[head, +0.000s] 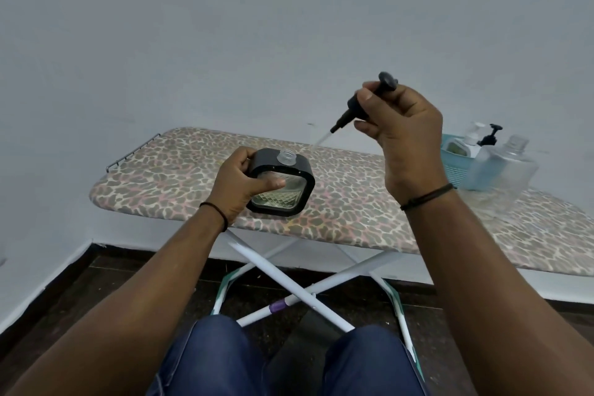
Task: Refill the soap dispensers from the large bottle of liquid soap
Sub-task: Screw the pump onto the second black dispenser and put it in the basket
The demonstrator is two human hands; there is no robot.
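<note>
- A home, by the look of it — a plain room, not a workshop or shop.
- An ironing board [337, 199] with a leopard-print cover serves as the table.
- Bare pale wall [257, 26], dark tiled floor [128, 270].
- A basket [454, 159] holds soap dispensers [472, 138] — household things.

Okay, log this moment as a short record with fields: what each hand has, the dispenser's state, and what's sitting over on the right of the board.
left hand: left hand grips the square dispenser, tilted
right hand: right hand holds the black pump raised, its tube clear of the bottle
dispenser state: neck open, pump off
surface: ironing board, leopard-print cover
right side: clear large bottle, uncapped, in front of a blue basket holding two pump bottles
</note>
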